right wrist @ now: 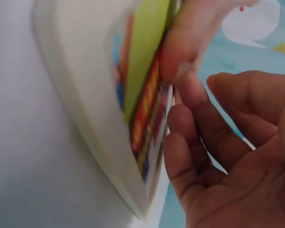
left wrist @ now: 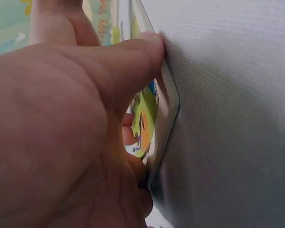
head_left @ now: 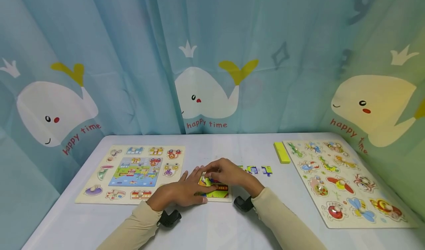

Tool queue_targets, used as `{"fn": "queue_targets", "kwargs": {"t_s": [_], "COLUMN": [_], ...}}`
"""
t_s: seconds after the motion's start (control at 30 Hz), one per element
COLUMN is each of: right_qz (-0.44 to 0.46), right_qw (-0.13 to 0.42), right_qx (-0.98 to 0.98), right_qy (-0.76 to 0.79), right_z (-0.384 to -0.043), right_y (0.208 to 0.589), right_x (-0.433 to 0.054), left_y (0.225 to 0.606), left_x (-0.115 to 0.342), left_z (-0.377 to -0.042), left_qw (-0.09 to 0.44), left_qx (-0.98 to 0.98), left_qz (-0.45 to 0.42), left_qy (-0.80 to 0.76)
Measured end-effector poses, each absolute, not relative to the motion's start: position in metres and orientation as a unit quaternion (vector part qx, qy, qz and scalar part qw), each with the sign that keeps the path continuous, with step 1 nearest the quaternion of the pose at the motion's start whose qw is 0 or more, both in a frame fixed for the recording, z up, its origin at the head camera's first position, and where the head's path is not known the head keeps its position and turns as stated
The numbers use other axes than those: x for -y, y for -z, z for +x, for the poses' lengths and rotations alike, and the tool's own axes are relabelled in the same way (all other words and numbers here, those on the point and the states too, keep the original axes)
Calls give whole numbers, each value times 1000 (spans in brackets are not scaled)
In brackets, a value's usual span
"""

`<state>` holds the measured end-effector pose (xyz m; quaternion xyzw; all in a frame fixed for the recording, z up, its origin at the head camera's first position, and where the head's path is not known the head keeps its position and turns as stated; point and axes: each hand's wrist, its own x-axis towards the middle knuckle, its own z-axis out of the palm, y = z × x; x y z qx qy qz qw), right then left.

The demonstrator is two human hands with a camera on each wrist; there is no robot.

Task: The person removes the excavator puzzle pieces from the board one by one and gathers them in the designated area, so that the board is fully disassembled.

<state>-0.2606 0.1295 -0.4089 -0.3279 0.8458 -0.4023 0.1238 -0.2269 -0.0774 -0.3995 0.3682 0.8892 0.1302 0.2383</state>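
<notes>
A small jigsaw board (head_left: 220,199) with a pale rim and a green, red and yellow picture lies before me on the table. My left hand (head_left: 182,191) spreads over its left side. In the left wrist view the thumb (left wrist: 149,47) presses on the board's rim (left wrist: 170,102). My right hand (head_left: 229,172) reaches over the far part of the picture. Seen from the right wrist, its fingers (right wrist: 180,154) bend lightly beside the board's picture (right wrist: 145,71), the thumb standing apart from them. Several loose jigsaw pieces (head_left: 266,170) lie to the right of this hand, partly hidden by it.
On the left lies a large peg puzzle board (head_left: 81,196) with vehicle and toy pictures. A larger insect peg puzzle board (head_left: 327,218) is at the right, with a yellow block (head_left: 281,152) by its far left corner. Behind the table hangs a blue whale-print curtain (head_left: 212,21).
</notes>
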Motion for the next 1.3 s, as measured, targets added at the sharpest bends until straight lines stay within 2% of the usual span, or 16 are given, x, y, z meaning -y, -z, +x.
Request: {"fn": "queue_targets", "kwargs": {"t_s": [0.33, 0.8, 1.3], "right_qz": [-326, -295, -311], "right_qw": [95, 119, 132], "right_qx": [-859, -842, -833], "right_qy": [383, 435, 438], "right_z": [-257, -255, -256], "right_y": [412, 416, 411], "right_x": [-122, -121, -123], "left_y": [398, 401, 403], "left_x": [78, 76, 78], "left_z": [-228, -227, -228], "left_qw": [231, 234, 232], "left_qx": [-885, -888, -891], "left_qz": [373, 367, 374], "left_qy": [-154, -149, -110]}}
